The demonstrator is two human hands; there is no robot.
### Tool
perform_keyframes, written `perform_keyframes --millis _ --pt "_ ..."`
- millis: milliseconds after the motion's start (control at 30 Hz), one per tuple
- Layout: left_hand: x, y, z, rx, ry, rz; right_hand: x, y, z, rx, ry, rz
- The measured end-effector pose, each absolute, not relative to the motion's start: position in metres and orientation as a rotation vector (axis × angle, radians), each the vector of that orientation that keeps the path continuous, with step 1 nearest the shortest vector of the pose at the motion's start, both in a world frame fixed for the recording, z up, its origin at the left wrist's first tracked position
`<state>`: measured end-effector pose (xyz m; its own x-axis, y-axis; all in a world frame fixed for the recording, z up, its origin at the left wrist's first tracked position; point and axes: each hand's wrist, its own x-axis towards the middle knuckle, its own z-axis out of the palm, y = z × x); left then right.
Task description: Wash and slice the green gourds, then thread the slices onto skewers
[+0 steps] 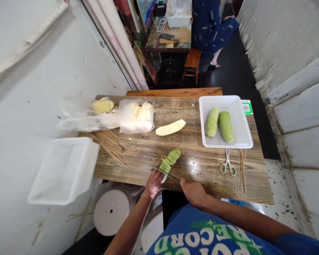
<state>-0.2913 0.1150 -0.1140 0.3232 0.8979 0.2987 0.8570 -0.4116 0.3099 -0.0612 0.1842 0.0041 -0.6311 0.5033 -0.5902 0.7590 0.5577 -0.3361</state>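
Observation:
A green zucchini half (170, 160), cut into several slices that still lie together, rests on the wooden table (202, 166) near its front edge. My left hand (153, 183) presses on its near end with fingers curled. My right hand (193, 192) is closed round a knife handle, and the thin blade (167, 172) lies across the zucchini's near end. Another zucchini half (170, 128) lies cut side up farther back.
A white tray (240, 138) holds two whole zucchini (219, 123). Scissors (228, 164) and skewers (241, 169) lie in front of it. Plastic bags (135, 117), loose skewers (111, 147) and an empty white tub (65, 170) are left. A person in blue stands beyond.

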Motion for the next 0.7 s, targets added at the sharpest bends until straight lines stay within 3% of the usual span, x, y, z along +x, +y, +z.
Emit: perform_keyframes --millis 700 --pt "-0.291 0.115 -0.112 2.383 1.667 0.757 -0.068 0.192 -0.017 0.976 2.323 -0.714"
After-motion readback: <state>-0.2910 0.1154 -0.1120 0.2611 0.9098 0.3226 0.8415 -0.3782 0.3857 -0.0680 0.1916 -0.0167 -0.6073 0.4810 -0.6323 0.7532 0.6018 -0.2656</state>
